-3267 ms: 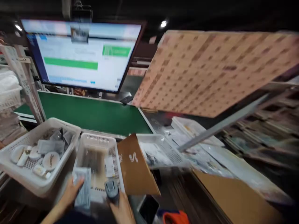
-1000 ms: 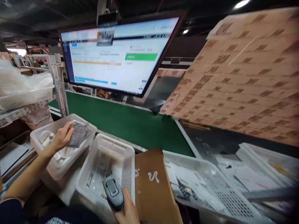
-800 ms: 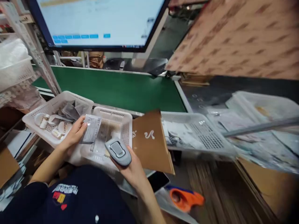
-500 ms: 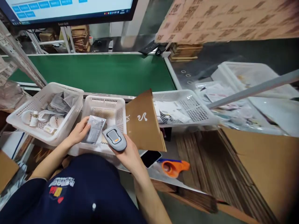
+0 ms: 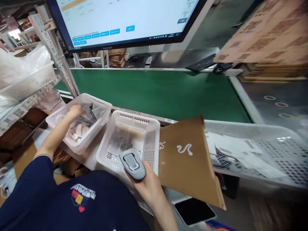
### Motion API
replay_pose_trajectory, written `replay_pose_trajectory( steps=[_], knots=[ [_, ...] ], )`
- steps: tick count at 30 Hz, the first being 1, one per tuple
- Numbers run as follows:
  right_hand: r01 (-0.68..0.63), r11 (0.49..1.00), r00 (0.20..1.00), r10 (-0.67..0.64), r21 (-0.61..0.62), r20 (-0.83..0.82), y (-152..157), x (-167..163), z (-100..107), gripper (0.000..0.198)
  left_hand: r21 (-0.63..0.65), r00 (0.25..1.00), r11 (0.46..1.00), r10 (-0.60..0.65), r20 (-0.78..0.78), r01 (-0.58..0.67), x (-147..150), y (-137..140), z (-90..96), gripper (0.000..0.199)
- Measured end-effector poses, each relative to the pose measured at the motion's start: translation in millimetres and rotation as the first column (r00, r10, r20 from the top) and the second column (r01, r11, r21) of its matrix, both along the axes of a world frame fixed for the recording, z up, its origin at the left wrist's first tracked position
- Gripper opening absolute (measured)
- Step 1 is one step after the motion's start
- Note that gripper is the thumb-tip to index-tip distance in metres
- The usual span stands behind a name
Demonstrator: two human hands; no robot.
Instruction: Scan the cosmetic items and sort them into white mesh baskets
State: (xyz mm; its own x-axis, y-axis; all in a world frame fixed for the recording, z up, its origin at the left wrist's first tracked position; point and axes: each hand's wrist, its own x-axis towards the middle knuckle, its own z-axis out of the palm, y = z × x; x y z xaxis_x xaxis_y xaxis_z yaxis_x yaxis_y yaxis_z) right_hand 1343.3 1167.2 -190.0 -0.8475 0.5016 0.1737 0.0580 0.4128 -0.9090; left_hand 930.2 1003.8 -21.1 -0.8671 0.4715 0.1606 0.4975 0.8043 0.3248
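My right hand (image 5: 150, 183) is closed around a grey handheld barcode scanner (image 5: 132, 164), held over the near edge of the middle white basket (image 5: 152, 144). Inside that basket lies a clear flat packet (image 5: 117, 143). My left hand (image 5: 76, 110) reaches into the left white basket (image 5: 83, 148), at the edge of a pile of grey plastic packets (image 5: 90, 113). Its fingertips are too blurred to show whether they grip anything. Round white items (image 5: 81, 130) lie nearer in the same basket.
A brown cardboard piece (image 5: 185, 163) with a white squiggle stands right of the middle basket. Beyond it is another white basket (image 5: 271, 138) with papers. A phone (image 5: 194, 211) lies in front. Behind run a green conveyor belt (image 5: 156, 93) and a monitor (image 5: 130, 19).
My left hand has let go of the clear packet in the middle basket and moved left into the left basket. The scanner stays in my right hand. The view has turned left.
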Motion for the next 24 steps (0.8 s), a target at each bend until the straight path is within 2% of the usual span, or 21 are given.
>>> replay_pose_trajectory(
  steps=[2, 4, 5, 7, 8, 10, 12, 14, 17, 20, 22, 24],
  knots=[
    [0.005, 1.0, 1.0, -0.005, 0.01, 0.005, 2.9, 0.9, 6.5, 0.033, 0.022, 0.999, 0.999, -0.041, 0.027, 0.04, -1.0, -3.4, 2.4, 0.03],
    [0.005, 1.0, 1.0, -0.005, 0.025, -0.009, 7.4, 2.1, 14.9, 0.026, 0.218, 0.992, 0.973, -0.1, 0.081, 0.08, 5.4, -4.7, 10.9, 0.026],
    [-0.001, 0.999, 1.0, 0.002, 0.038, -0.023, 9.4, 2.0, 20.5, 0.022, 0.366, 0.983, 0.925, -0.148, 0.109, 0.099, 10.5, -3.9, 16.7, 0.026],
    [-0.032, 0.997, 0.998, 0.036, 0.067, -0.059, 11.3, 0.0, 34.2, 0.016, 0.635, 0.954, 0.764, -0.265, 0.14, 0.119, 23.4, 0.9, 28.4, 0.029],
    [-0.053, 0.995, 0.995, 0.059, 0.083, -0.078, 11.2, -1.9, 41.9, 0.014, 0.716, 0.936, 0.686, -0.322, 0.14, 0.129, 31.3, 4.7, 33.3, 0.032],
    [-0.097, 0.989, 0.99, 0.108, 0.115, -0.094, 9.1, -6.6, 57.1, 0.019, 0.801, 0.89, 0.579, -0.433, 0.142, 0.154, 49.7, 14.2, 39.1, 0.038],
    [-0.127, 0.981, 0.988, 0.139, 0.145, -0.071, 6.0, -10.8, 68.8, 0.027, 0.825, 0.836, 0.542, -0.518, 0.178, 0.16, 70.1, 24.5, 38.5, 0.042],
    [-0.15, 0.974, 0.987, 0.156, 0.168, -0.026, 3.6, -12.2, 74.5, 0.032, 0.817, 0.787, 0.552, -0.574, 0.227, 0.167, 89.7, 33.8, 31.5, 0.044],
    [-0.169, 0.972, 0.986, 0.166, 0.165, 0.029, 3.1, -6.8, 72.0, 0.033, 0.78, 0.716, 0.593, -0.632, 0.297, 0.2, 109.2, 45.5, 14.2, 0.048],
    [-0.136, 0.982, 0.991, 0.134, 0.133, 0.028, 7.3, 6.3, 61.2, 0.028, 0.652, 0.647, 0.696, -0.652, 0.395, 0.302, 106.2, 56.7, -0.9, 0.041],
    [-0.096, 0.989, 0.995, 0.096, 0.111, 0.008, 12.1, 15.3, 52.2, 0.026, 0.484, 0.684, 0.769, -0.617, 0.389, 0.417, 90.2, 65.0, -6.5, 0.041],
    [-0.054, 0.994, 0.998, 0.055, 0.098, -0.015, 17.0, 21.6, 43.4, 0.026, 0.243, 0.814, 0.855, -0.513, 0.272, 0.458, 67.5, 74.1, -10.4, 0.058]
  ],
)
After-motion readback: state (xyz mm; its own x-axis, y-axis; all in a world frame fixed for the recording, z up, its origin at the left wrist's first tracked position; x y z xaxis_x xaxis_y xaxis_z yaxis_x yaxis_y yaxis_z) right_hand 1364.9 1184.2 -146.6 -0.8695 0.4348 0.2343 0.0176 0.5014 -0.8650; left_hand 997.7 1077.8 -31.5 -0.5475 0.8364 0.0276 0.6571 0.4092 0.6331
